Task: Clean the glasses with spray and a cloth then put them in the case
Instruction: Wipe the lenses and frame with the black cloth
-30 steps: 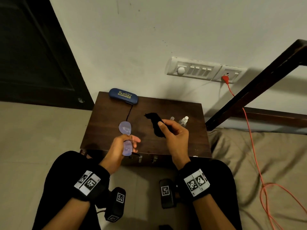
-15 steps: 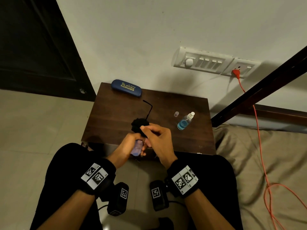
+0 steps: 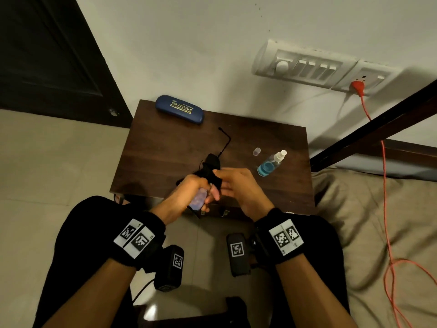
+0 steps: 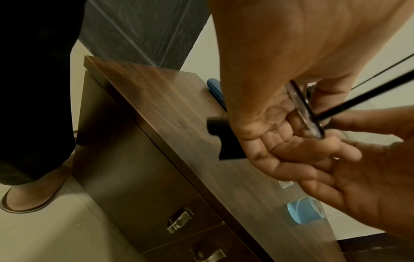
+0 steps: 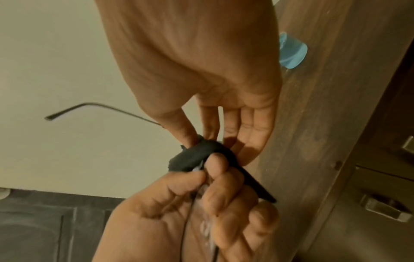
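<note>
Thin-framed glasses (image 3: pixel 199 200) sit gripped in the left hand (image 3: pixel 189 192); the right hand (image 3: pixel 234 185) pinches a black cloth (image 3: pixel 211 165) onto them. A clear spray bottle (image 3: pixel 269 164) holds blue liquid; the closed navy case (image 3: pixel 179 109) reads "SBA OPTICALS".

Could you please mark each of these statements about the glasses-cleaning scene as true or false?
1. The left hand holds the glasses. True.
2. The glasses case lies open on the table. False: it is closed, at the table's far left corner.
3. The right hand pinches the black cloth against a lens. True.
4. The spray bottle is in the right hand. False: it rests on the table, to the right of the hands.
5. The bottle's clear cap sits on the table beside it. True.
</note>
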